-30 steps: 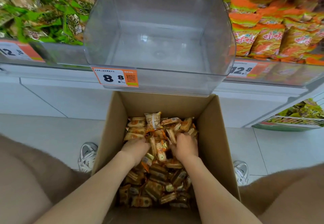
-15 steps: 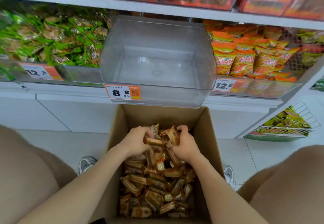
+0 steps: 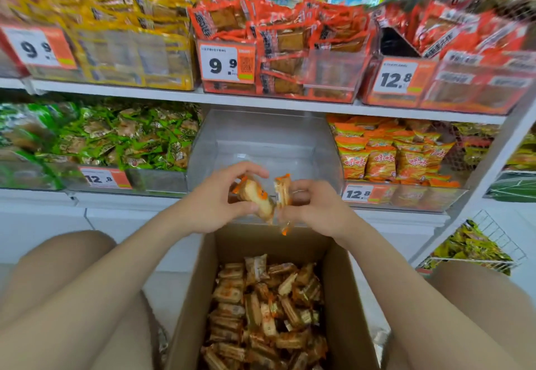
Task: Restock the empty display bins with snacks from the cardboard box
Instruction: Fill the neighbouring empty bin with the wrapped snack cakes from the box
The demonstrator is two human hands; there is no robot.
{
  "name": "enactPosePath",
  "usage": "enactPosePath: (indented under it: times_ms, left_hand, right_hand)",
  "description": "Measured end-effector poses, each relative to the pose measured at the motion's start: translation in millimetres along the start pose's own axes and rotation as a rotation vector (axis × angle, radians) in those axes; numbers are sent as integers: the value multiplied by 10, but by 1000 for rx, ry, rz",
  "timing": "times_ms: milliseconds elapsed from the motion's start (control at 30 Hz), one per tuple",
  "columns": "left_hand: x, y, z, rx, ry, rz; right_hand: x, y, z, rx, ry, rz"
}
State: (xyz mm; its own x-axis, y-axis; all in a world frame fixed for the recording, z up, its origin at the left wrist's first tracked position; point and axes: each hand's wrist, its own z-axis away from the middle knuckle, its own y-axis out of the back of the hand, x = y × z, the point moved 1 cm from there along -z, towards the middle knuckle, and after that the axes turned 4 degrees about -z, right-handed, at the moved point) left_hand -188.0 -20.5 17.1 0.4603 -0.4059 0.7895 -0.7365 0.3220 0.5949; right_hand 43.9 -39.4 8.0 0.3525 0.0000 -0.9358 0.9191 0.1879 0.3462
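Note:
An open cardboard box (image 3: 345, 297) stands on the floor between my knees, holding several small orange-and-tan snack packets (image 3: 266, 311). Above it, on the lower shelf, sits an empty clear plastic bin (image 3: 261, 140). My left hand (image 3: 211, 201) and my right hand (image 3: 316, 210) are raised together in front of the bin's front wall, above the box. Both grip a bunch of snack packets (image 3: 262, 195) between them; one orange packet end hangs below my right hand.
Green snack packs (image 3: 116, 134) fill the bin to the left and orange packs (image 3: 388, 152) the bin to the right. The upper shelf (image 3: 174, 95) carries yellow and red packs behind price tags. A wire basket (image 3: 475, 250) of yellow-green packs sits low at the right.
Both hands scooped packets out of the box and rose with them to the front of the empty bin. The view tilted upward, showing the upper shelf.

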Motion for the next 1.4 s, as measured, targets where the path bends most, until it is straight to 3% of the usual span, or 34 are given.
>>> enactPosePath:
  times_ms: [300,400,533,700,800,867,900,1033,1167,1267,1400]
  left_hand:
    - [-132,-60,-179,252,95,130]
    - [-115,-84,-260,269,85,173]
    - [-68,-141,-363,278,55,184]
    - [47,-254,-424,193,42,208]
    - [67,-335,-431,212,46,234]
    - [77,-381,-420,256,50,266]
    - [90,-394,-412,274,43,271]
    - [136,-427,-393,374,35,295]
    - [121,-379,-357,405,39,360]
    - [113,-350,-320,376,24,373]
    - [109,-257,-255,278,-9,426]
  right_hand:
    - [-174,100,-189,30,242,116]
    - [-193,95,-204,78,273,173]
    - [-113,184,-208,223,275,39]
    - [-47,221,-190,323,326,177]
    - [-61,232,-174,429,178,-227]
    - [-90,268,-126,350,42,-659]
    - [-107,287,-96,322,1,-757]
    - [-97,339,-45,386,121,-316]
    - [-95,368,-42,413,59,-227]
    - [-70,380,-32,333,-2,-153]
    - [-51,288,-31,276,84,-39]
